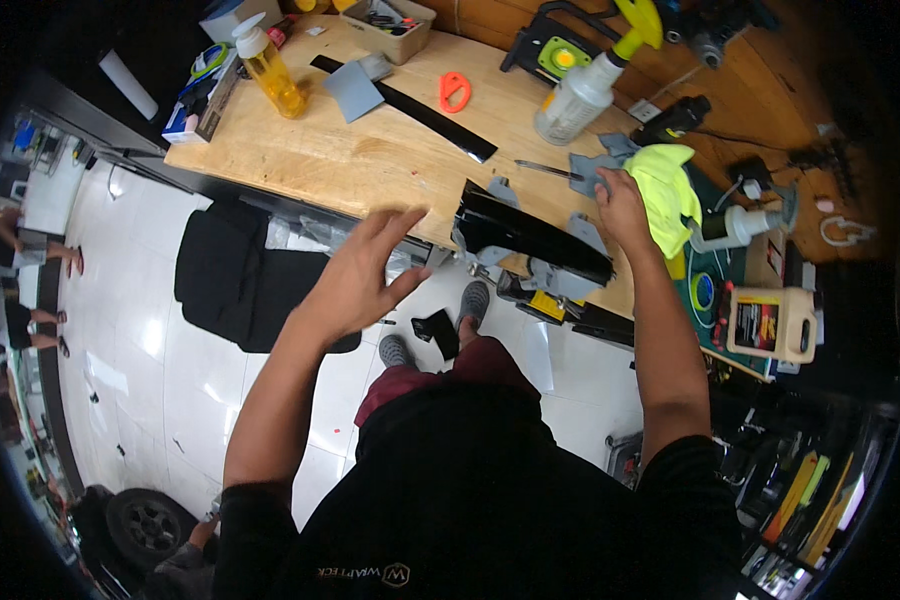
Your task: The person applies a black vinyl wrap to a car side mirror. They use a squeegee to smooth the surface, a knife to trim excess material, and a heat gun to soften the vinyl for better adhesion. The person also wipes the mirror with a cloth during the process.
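At the pale wooden worktop's (pixel 370 165) near edge, a glossy black curved panel (pixel 526 234), probably light, stiff and slippery, seems best held by its rims. The left hand's (pixel 358 275) grip spreads empty beside that edge; the right hand (pixel 625 208) is at crumpled grey cloth (pixel 587 168) on the worktop's right, its hold unclear.

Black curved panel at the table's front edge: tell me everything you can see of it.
The panel is long, curved and glossy black, perhaps plastic or painted, with pale reflections on its surface. It slants from upper left to lower right in the view, at the front edge of the table. Grey supports along its sides seem to hold it. The left hand is apart from it.
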Motion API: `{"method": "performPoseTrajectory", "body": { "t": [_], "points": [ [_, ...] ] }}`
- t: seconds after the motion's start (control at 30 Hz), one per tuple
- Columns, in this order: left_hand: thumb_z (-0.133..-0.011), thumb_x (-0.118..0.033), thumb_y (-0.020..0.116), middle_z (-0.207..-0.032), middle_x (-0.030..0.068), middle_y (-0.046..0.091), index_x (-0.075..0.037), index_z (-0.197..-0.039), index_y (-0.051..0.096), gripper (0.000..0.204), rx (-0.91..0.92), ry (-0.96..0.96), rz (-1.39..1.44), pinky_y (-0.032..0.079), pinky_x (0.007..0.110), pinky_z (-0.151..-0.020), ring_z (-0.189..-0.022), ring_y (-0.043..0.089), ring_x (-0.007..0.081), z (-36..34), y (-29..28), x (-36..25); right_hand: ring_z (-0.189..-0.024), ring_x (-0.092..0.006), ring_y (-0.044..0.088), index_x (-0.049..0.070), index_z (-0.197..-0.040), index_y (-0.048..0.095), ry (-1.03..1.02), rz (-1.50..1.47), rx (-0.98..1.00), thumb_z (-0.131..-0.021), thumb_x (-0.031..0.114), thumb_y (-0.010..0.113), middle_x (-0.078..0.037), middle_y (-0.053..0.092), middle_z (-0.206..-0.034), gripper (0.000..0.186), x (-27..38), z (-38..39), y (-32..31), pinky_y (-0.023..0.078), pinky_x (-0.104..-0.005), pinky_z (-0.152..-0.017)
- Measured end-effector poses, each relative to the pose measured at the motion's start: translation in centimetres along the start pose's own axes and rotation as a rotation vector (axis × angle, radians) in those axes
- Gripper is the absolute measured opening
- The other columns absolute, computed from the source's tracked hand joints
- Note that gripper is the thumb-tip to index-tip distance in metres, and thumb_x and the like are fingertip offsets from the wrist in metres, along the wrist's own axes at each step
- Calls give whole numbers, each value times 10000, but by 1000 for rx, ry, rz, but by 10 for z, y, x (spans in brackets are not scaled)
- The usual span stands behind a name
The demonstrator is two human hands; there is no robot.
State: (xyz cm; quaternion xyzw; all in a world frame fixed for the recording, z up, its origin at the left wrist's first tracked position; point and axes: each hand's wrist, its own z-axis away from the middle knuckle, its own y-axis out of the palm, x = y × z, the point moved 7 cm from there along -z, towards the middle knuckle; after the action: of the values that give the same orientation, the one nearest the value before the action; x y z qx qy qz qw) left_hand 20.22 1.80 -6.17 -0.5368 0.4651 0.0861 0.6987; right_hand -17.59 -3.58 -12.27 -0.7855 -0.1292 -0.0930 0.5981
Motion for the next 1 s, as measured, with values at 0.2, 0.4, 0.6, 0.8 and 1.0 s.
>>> {"method": "performPoseTrajectory", "body": {
  "t": [0.2, 0.4, 0.6, 0.8, 1.0],
  "points": [
    [-778, -413, 745, -1417, 205, 415, -83, -1308, 524, 662, 4, 250, -210, 332, 455, -1087, -1318, 386, 381, -53, 8, -35, -1115, -388, 523, 20, -1171, 609, 273, 227, 61, -839, 137, 620, -222, 575, -1174, 353, -83, 62, -33, 423, -438, -976],
    [-965, -473, 479, -1238, 236, 558, 35, -1090, 624, 543, 3, 101, -151, 413, 401, -999, -1174, 527, 368, -71, 10, -39, -1201, -416, 462, 40, -1326, 497, 353, 324, 70, -859, 263, 619, -216, 479, -1316, 532, -154, 61, -26, 407, -493, -1005],
    [-1010, -503, 274, -1035, 214, 628, 28, -986, 653, 653, -36, -109, -293, 440, 435, -913, -1015, 579, 386, -74, 8, -42, -1068, -413, 561, 54, -1251, 560, 458, 294, 93, -888, 310, 573, -250, 576, -1147, 444, -180, 38, -13, 465, -480, -907],
    [-998, -545, 270, -1129, 260, 612, 37, -1144, 617, 693, -164, -177, -298, 404, 427, -987, -1115, 552, 401, -67, -2, 4, -1019, -385, 558, -9, -1034, 628, 281, 36, -631, -892, 238, 592, -232, 610, -1024, 287, -152, 16, -145, 442, -420, -898],
    [-1015, -516, 277, -1189, 208, 619, 41, -1173, 612, 669, -341, -385, 110, 389, 382, -1010, -1150, 556, 285, 24, -7, 89, -1136, -235, 516, 27, -1089, 605, 188, -773, -681, -934, 146, 510, -135, 591, -1143, 217, 11, 98, -237, 368, -350, -1018]
  ]
}}
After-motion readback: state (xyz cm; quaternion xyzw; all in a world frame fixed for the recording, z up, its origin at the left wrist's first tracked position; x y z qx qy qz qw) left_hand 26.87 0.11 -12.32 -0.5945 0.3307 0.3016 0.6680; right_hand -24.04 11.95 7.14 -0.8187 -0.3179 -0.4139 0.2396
